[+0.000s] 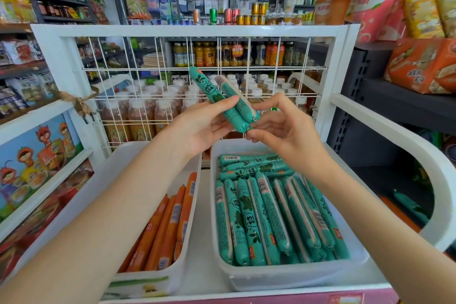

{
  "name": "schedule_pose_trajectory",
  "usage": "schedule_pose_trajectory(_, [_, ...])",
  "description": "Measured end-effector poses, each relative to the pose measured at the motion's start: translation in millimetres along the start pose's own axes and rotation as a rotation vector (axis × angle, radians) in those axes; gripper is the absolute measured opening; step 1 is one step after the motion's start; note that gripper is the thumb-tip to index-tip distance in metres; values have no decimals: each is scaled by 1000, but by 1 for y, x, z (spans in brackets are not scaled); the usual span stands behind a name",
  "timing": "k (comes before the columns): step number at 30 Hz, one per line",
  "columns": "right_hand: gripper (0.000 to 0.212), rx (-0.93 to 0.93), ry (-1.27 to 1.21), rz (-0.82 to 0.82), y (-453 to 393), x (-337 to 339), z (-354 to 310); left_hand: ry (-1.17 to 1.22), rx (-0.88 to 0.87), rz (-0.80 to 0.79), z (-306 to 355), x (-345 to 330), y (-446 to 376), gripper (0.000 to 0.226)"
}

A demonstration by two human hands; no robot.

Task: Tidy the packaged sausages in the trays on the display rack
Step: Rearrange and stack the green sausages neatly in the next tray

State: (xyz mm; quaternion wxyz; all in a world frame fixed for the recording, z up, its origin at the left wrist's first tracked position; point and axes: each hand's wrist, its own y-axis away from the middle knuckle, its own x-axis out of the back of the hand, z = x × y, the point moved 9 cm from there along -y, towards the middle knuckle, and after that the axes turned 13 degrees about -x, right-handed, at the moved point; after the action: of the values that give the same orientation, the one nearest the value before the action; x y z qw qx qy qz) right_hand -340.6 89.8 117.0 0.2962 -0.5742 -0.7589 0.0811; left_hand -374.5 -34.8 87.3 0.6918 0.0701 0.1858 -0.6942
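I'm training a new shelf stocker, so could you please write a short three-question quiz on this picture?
1. True or false: both hands touch the two green sausages raised above the trays.
2. Which tray holds orange sausages: A) left tray, B) right tray?
3. Fill in: at the right tray's far end, a few green sausages lie ____ to the main row.

Key: 1 true, left hand, right hand; 2 A; 3 crosswise.

Teal leaf-printed sausages (271,215) in one white tray (291,276), plain orange sausages (167,224) alongside.
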Motion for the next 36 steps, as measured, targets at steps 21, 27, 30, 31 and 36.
schedule_pose_trajectory(21, [40, -96, -418, -155, -4, -6, 1, 76, -45, -1, 9, -4, -2, 33])
schedule_pose_trajectory(27, [39, -87, -389, -116, -3, -4, 3, 54, -56, -11, 7, -4, -5, 26])
schedule_pose_trajectory(30, [40, -125, -398, -116, -3, -4, 9, 43, -89, 3, 6, -3, -7, 19])
schedule_pose_trajectory(31, [41, -158, -387, -116, -3, -5, 13, 40, -113, 19, 4, -2, -8, 13])
schedule_pose_trajectory(36, [24, -381, -467, 93, -4, 5, 55, 23, -147, 99, -26, 0, -13, 16])
